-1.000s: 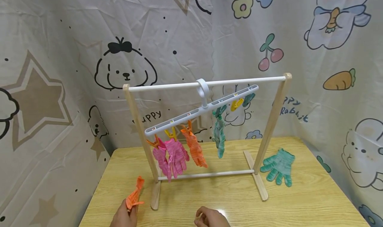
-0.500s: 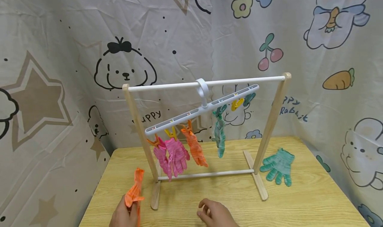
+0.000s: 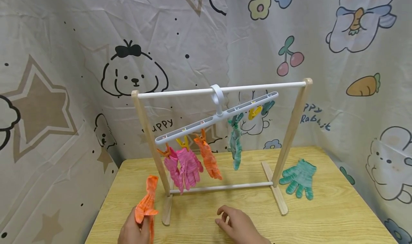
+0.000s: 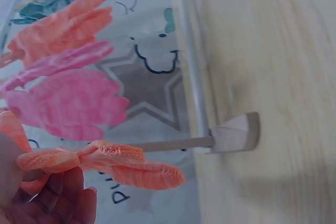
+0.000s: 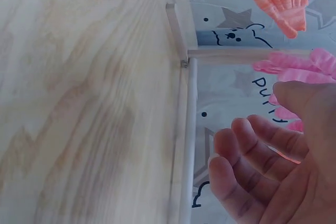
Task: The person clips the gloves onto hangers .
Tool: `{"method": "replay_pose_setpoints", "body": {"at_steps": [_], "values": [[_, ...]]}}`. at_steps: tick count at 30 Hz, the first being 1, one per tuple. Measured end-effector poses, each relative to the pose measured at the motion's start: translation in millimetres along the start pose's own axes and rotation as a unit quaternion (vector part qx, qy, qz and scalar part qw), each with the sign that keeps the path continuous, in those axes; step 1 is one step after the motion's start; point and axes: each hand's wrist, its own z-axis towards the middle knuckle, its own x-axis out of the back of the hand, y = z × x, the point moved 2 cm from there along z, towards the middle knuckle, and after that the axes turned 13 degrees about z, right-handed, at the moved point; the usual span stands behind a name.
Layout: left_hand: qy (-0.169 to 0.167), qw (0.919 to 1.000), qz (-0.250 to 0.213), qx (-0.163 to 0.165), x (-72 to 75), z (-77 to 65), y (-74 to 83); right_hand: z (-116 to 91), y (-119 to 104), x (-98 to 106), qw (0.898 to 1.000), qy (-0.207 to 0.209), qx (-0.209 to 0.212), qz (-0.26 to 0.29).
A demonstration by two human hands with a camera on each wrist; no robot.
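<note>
My left hand (image 3: 133, 229) pinches an orange glove (image 3: 148, 203) at the front left of the table, and the glove stands up from the fingers. The left wrist view shows the same orange glove (image 4: 131, 166) between thumb and fingers. My right hand (image 3: 238, 222) is over the front middle of the table with loosely bent fingers and nothing in it. A grey hanger bar (image 3: 193, 128) hangs tilted from the rack, low on the left. Clipped to it are two pink gloves (image 3: 190, 169), an orange glove (image 3: 209, 160) and a green glove (image 3: 236, 147).
The wooden rack (image 3: 291, 133) with a white top rail (image 3: 264, 87) stands across the table (image 3: 199, 219). Another green glove (image 3: 299, 179) lies flat right of it. A yellow clip (image 3: 255, 113) and a teal clip (image 3: 267, 107) hang at the bar's right end. Patterned cloth surrounds the table.
My left hand has raised the orange glove slightly, and more of the glove shows. My right hand has moved forward and a little to the right. The hanger stays about where it was.
</note>
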Motion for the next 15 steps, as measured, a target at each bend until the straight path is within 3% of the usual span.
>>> {"method": "replay_pose_setpoints", "body": {"at_steps": [7,15], "values": [[0.070,0.9975,0.002,0.003,11.6,-8.7,18.1,-1,-4,8,1.000,0.018,0.015,-0.003],[0.109,0.9938,0.001,-0.021,21.8,-16.6,31.8,-5,-7,17,0.999,0.026,0.018,-0.011]]}}
